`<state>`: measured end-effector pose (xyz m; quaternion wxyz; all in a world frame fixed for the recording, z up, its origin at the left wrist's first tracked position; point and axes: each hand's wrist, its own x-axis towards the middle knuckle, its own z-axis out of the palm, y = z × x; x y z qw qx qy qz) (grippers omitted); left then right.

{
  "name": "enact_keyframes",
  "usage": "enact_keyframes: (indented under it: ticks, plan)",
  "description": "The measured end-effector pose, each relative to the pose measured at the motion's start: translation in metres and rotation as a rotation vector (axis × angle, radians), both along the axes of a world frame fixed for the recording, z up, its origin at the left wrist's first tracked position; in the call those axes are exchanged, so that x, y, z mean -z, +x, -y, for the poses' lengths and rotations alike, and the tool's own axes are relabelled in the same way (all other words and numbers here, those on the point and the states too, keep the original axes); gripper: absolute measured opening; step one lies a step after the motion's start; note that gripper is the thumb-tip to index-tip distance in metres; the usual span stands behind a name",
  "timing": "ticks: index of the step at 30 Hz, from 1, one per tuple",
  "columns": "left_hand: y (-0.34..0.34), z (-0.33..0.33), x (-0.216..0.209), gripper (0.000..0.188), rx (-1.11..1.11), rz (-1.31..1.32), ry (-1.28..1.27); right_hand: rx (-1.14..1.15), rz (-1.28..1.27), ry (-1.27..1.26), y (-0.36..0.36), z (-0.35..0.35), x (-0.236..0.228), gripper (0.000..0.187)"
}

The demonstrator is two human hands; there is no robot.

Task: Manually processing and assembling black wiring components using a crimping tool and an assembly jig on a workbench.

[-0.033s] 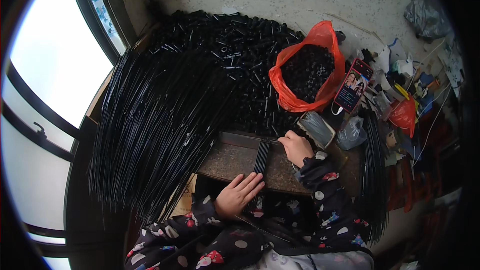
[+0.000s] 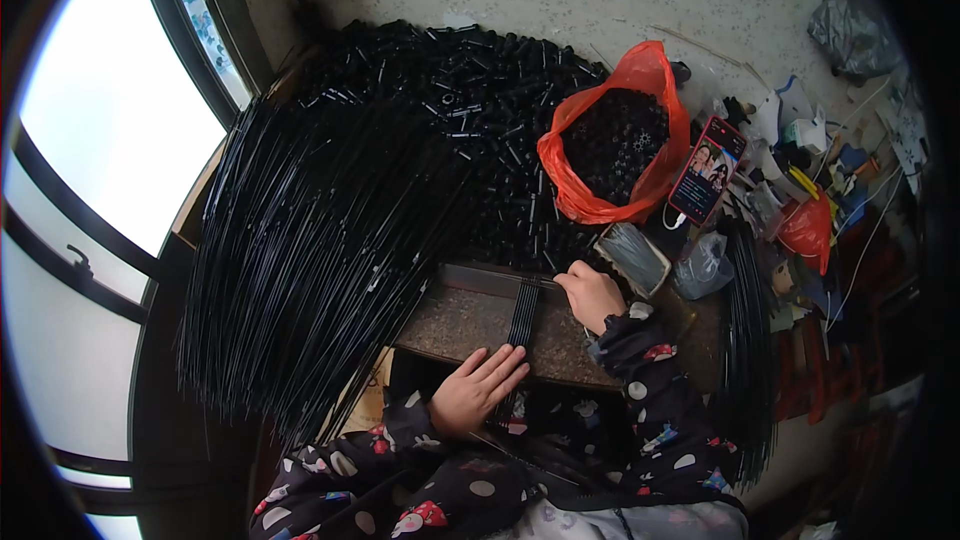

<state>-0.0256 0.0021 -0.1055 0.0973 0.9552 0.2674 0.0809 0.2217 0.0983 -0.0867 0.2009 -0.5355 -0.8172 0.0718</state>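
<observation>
A row of thin black rods (image 2: 522, 312) lies side by side on a brown worktop, running toward my body. My left hand (image 2: 478, 392) rests flat over their near part, fingers stretched out and lying side by side. At the rods' far ends, my right hand (image 2: 592, 297) is closed in a pinch. From its fingertips a thin wire (image 2: 545, 283) points left across the rod ends. Its exact kind is too small to make out. The rods' near ends drop past the worktop's edge below my left hand, partly hidden.
Long black rods (image 2: 310, 270) fill the left side. Short black tubular parts (image 2: 480, 90) are heaped behind. A red plastic bag (image 2: 660, 195) holds small black parts. Beside it are a phone (image 2: 708, 172), a clear box of thin wires (image 2: 635, 258) and another rod bundle (image 2: 745, 340).
</observation>
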Motion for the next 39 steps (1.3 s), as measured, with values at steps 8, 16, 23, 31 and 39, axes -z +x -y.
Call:
enact_keyframes:
  ticks: [8, 16, 23, 31, 39]
  plan:
    - [0.001, -0.003, -0.006, 0.097, 0.022, 0.010, -0.047, 0.012, -0.113, -0.029, -0.012, -0.007, 0.003, 0.011]
    - [-0.006, 0.000, -0.006, 0.098, 0.011, 0.075, -0.130, -0.139, 0.226, 0.402, 0.003, -0.012, -0.021, 0.014]
    - [-0.004, -0.001, -0.013, 0.099, 0.020, 0.093, -0.116, -0.056, 0.047, 0.139, -0.009, 0.001, -0.004, 0.016]
    - [-0.008, -0.002, 0.004, 0.091, -0.002, 0.224, -0.171, -0.622, -0.588, -0.946, -0.022, 0.044, -0.071, 0.094]
    - [-0.003, 0.002, -0.012, 0.088, 0.087, 0.277, -0.014, -0.295, -1.039, -0.337, -0.088, 0.171, -0.101, 0.036]
